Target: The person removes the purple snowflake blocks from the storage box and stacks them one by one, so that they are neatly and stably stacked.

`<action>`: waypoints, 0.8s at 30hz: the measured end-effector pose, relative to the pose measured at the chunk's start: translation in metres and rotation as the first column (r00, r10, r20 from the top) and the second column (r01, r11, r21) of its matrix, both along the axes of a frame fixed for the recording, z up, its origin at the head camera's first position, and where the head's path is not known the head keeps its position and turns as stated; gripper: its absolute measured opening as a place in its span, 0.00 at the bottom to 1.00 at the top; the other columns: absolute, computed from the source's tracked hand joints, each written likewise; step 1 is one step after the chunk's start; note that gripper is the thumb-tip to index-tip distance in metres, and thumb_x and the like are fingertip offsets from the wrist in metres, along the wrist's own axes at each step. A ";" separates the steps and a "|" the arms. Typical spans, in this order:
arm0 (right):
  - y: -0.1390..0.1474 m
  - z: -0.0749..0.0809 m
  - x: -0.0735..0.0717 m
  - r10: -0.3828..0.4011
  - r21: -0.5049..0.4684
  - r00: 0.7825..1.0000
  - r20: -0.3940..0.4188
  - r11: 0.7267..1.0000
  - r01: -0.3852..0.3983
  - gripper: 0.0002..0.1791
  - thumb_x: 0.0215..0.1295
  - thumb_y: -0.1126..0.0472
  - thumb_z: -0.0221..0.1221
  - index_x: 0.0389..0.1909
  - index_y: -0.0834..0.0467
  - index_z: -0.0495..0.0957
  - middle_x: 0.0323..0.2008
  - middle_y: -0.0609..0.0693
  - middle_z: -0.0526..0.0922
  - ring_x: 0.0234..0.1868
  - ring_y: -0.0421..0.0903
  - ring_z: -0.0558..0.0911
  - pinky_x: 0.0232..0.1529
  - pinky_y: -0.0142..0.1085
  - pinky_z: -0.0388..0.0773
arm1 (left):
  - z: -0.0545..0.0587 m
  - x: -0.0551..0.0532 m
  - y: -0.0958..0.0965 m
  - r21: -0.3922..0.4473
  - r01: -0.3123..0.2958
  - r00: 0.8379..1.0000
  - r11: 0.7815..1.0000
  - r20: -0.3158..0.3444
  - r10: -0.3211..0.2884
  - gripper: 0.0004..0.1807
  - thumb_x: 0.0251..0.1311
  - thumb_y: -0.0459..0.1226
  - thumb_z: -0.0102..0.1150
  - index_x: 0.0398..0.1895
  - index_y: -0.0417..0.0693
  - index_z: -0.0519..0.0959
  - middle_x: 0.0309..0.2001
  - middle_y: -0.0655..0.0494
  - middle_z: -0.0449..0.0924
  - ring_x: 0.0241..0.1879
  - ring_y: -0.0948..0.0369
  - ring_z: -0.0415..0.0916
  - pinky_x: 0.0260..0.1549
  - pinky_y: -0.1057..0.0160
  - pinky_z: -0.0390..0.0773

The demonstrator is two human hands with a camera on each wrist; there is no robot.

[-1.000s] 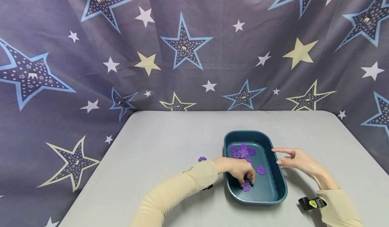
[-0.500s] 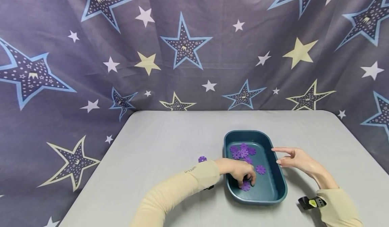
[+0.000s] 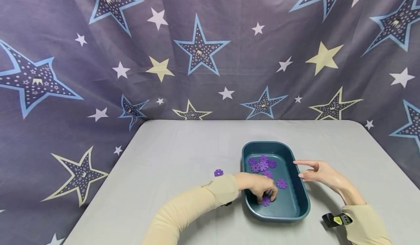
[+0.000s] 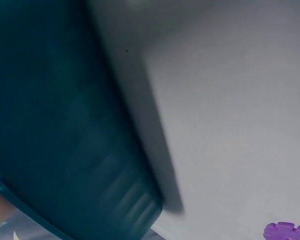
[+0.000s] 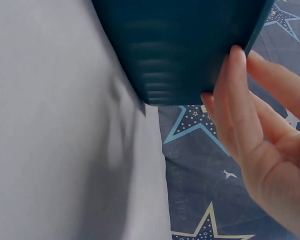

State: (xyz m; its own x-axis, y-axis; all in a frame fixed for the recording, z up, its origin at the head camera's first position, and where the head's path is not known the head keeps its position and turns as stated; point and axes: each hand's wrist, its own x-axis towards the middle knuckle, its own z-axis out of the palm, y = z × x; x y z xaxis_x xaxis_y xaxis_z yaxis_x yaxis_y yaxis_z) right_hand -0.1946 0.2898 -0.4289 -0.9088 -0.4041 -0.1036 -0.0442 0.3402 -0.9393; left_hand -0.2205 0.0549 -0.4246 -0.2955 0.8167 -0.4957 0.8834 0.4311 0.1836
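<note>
1. Head view: a dark teal bin stands flat on the grey table. The left hand reaches over the near-left wall with its fingers bent downward, right at a purple notched disc on the bin's floor. Whether that grip pinches the disc or merely touches it, I cannot tell. A cluster of similar discs lies overlapped toward the far end of the bin, and a separate disc lies near the middle. The right hand is outside the bin; its grip is apart, with index finger and thumb against the right wall. A loose disc lies on the table left of the bin, beside the pale left sleeve. A star-patterned cloth hangs behind.

2. Left wrist view: the bin's outer wall fills the left; the loose disc shows partly at the lower right corner. Only a blurred bit of the hand appears by the rim, so its grip cannot be read here.

3. Right wrist view: extended fingertips touch the bin's outer wall near the rim.
</note>
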 end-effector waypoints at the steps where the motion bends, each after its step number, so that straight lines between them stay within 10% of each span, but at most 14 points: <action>1: 0.000 0.000 0.000 0.001 -0.002 1.000 0.003 1.000 -0.001 0.30 0.58 0.63 0.56 0.58 0.73 0.59 0.33 0.56 0.82 0.35 0.37 0.79 0.36 0.35 0.77 | 0.000 0.000 0.000 0.001 0.000 1.000 1.000 -0.004 0.000 0.16 0.39 0.35 0.69 0.34 0.57 0.76 0.33 0.64 0.68 0.34 0.72 0.66 0.30 0.80 0.65; 24: 0.000 -0.001 -0.001 0.013 -0.015 1.000 -0.007 1.000 -0.013 0.29 0.58 0.64 0.56 0.57 0.72 0.60 0.33 0.55 0.83 0.34 0.36 0.79 0.35 0.35 0.77 | 0.001 0.002 -0.001 0.043 -0.026 1.000 0.999 0.007 0.026 0.14 0.38 0.32 0.69 0.29 0.53 0.76 0.30 0.65 0.71 0.31 0.71 0.66 0.28 0.80 0.65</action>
State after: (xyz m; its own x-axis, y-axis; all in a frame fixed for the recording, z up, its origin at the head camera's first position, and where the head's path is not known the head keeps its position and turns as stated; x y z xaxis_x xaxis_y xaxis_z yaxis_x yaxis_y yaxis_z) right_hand -0.1954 0.2896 -0.4297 -0.9042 -0.4174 -0.0909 -0.0552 0.3250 -0.9441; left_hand -0.2181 0.0538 -0.4237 -0.3139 0.8295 -0.4620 0.8707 0.4455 0.2083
